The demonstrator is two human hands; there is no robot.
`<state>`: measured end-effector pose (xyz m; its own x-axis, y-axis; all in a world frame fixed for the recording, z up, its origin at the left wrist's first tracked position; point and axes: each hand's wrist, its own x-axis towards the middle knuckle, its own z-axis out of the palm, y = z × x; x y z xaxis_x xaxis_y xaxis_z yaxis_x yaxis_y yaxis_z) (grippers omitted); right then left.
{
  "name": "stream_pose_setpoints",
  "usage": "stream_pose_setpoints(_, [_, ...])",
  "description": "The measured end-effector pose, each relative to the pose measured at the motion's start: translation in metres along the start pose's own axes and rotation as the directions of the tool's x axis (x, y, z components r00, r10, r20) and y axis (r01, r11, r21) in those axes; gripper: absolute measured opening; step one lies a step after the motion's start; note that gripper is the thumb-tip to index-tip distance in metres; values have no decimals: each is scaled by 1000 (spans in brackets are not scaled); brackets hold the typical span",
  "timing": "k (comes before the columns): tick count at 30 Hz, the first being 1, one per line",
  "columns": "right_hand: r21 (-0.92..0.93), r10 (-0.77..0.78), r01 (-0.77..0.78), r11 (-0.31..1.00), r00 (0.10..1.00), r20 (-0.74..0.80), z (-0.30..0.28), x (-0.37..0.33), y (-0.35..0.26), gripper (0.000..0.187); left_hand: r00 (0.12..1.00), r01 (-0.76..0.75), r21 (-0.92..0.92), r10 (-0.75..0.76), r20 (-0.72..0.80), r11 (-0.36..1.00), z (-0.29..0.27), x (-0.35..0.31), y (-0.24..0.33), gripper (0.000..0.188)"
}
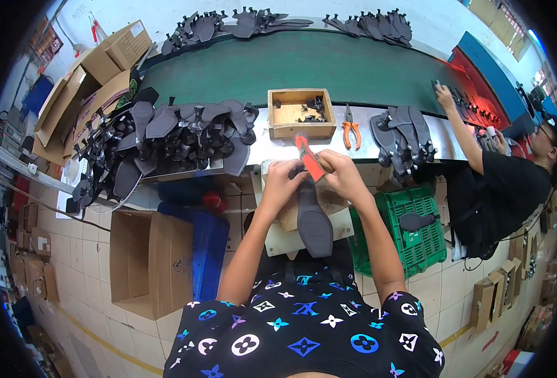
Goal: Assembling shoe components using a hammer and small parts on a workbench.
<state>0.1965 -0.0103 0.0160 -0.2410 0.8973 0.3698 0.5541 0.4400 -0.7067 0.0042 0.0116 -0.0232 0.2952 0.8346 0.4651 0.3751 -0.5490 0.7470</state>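
By bench (365, 150) edge, L fingers (289, 167) grip sole (314, 220), R fingers (333, 161) red tool (309, 160), near box (281, 132).

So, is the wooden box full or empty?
Neither: the wooden box is partly filled; small black pieces lie mostly toward its right, bare bottom showing.

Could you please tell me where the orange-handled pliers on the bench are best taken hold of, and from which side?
Probably by the orange handles of the pliers, coming from the near edge of the bench: the handles point toward that edge, slightly spread, while the metal nose points away.
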Motion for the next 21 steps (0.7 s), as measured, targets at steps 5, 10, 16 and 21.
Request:
stream_pose_setpoints(5, [-75, -55, 54, 996, 998, -11, 6, 2, 1, 22, 1000, -31, -21, 31, -3, 999, 0, 2, -5, 25])
stream_pose_setpoints(10, [-148, -56, 59, 987, 998, 25, 0, 3, -12, 21, 992, 113, -109, -105, 73, 988, -6, 4, 6, 19])
stream_pose_setpoints(16, [-140, -33, 25, 990, 998, -55, -5, -6, -26, 20, 980, 178, -187, -156, 126, 966, -8, 7, 3, 29])
stream_pose_setpoints(21, [274, 245, -192, 942, 954, -174, -18, -25, -66, 24, 968, 201, -314, -140, 207, 928, -15, 11, 1, 27])
